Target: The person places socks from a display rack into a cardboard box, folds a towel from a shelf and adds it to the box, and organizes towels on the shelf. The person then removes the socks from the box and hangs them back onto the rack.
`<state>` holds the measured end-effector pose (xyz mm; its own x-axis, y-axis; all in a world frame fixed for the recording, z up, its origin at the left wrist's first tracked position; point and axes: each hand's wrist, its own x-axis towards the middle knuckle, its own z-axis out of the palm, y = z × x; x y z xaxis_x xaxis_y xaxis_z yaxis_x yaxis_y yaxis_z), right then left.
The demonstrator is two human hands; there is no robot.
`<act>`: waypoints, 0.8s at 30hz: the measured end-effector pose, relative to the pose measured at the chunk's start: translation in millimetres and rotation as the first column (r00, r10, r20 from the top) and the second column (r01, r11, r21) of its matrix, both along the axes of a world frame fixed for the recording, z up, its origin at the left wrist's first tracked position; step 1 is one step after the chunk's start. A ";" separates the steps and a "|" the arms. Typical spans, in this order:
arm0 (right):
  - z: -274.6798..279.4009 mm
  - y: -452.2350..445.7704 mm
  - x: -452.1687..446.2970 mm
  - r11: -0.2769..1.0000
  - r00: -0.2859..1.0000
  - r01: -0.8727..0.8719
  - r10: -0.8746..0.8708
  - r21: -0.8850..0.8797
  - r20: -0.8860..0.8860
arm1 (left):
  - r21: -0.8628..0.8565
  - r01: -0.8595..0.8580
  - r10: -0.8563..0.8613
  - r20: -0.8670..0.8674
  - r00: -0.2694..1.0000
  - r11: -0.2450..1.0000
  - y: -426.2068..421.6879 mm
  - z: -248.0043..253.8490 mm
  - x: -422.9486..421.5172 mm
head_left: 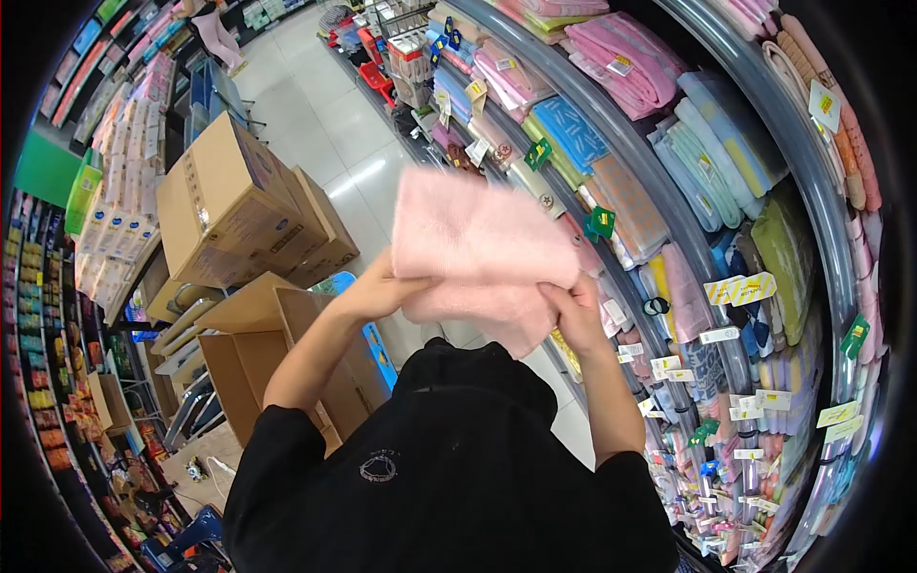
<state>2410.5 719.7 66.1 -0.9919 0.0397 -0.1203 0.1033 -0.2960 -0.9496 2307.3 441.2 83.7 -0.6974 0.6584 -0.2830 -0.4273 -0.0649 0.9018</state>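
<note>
A pink towel [482,229], partly folded and a little blurred at its upper edge, is held up in front of my chest. My left hand [382,286] grips its left side, with the thumb lying on the cloth. At the lower right edge my right hand [573,313] pinches the fabric between thumb and fingers. Part of the towel hangs down between both hands. The fingers behind the cloth are hidden.
To the right, curved shelves hold folded towels [626,62] with price tags. Closed cardboard boxes [229,205] are stacked at left, above an open cardboard box [244,349]. A tiled aisle floor [306,86] runs ahead; a person [218,36] stands far off.
</note>
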 end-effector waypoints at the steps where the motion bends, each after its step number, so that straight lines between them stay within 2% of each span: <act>1: 9.8 4.2 0.2 0.995 0.992 0.026 -0.015 0.091 -0.124 | -0.039 0.051 -0.061 -0.315 0.947 0.998 -6.0 9.2 -3.5; 2: 18.5 6.8 -1.0 0.982 0.968 0.061 -0.015 0.178 -0.250 | -0.093 0.083 -0.122 -0.596 0.793 0.992 -10.5 17.8 -7.1; 3: 26.0 6.5 -5.2 0.974 0.953 0.098 -0.032 0.206 -0.302 | -0.125 0.128 -0.179 -0.678 0.713 0.984 -12.0 26.2 -12.0; 5: 10.4 15.4 -18.4 0.988 0.964 0.063 -0.024 0.141 -0.266 | -0.050 0.026 -0.054 -0.733 0.678 0.998 6.9 27.2 -10.1; 6: 5.5 18.8 -25.6 0.997 0.975 0.036 -0.019 0.072 -0.221 | -0.030 0.294 -0.237 -0.674 0.700 0.955 5.3 50.9 -24.5; 7: 20.8 15.5 -34.9 0.918 0.947 0.103 0.027 0.383 -0.320 | 0.012 0.253 -0.190 -0.627 0.756 0.967 8.9 49.8 -23.2; 8: 6.9 16.1 -39.1 0.967 0.948 0.067 0.015 0.244 -0.319 | 0.011 0.244 -0.182 -0.631 0.754 0.970 10.3 49.5 -23.5; 13: 2.9 14.7 -54.4 0.999 0.944 0.034 -0.028 0.012 -0.329 | -0.019 0.189 -0.153 -0.669 0.727 0.982 10.6 65.0 -23.8; 14: 4.4 14.9 -56.7 1.000 0.942 0.010 -0.005 0.011 -0.334 | -0.054 0.151 -0.149 -0.657 0.739 0.987 11.2 69.4 -22.8; 16: 9.8 16.2 -60.8 0.996 0.945 0.075 -0.055 0.052 -0.324 | -0.042 0.104 -0.103 -0.706 0.701 0.994 12.1 74.7 -21.0; 18: 14.0 20.1 -64.4 0.995 0.952 0.044 -0.015 0.088 -0.305 | 0.039 0.105 -0.063 -0.578 0.814 0.994 13.7 81.4 -15.0; 20: 23.0 24.2 -66.1 0.992 0.991 -0.044 0.029 -0.115 -0.130 | 0.059 0.082 -0.033 -0.576 0.817 0.995 14.3 85.3 -8.5; 21: 11.8 32.4 -63.8 0.937 0.998 -0.052 0.058 -0.345 0.007 | 0.082 0.054 -0.008 -0.486 0.874 0.995 14.9 89.2 -4.2; 22: 9.5 30.1 -57.9 0.936 0.997 -0.073 0.080 -0.345 0.004 | 0.105 0.028 0.015 -0.390 0.921 0.994 15.8 91.5 -0.1; 23: 8.2 26.6 -51.6 0.876 0.988 -0.139 0.153 -0.461 -0.006 | 0.142 -0.016 0.060 -0.316 0.947 0.990 16.5 88.8 1.5; 24: 7.3 22.4 -49.7 0.799 0.974 -0.197 0.223 -0.569 -0.023 | 0.143 -0.032 0.076 -0.320 0.944 0.989 14.8 86.7 4.1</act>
<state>2360.7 742.0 73.3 -0.9614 -0.2571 -0.0985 0.2620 -0.7440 -0.6147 2311.3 456.0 170.3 -0.7721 0.6333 0.0517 -0.1065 -0.2092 0.9721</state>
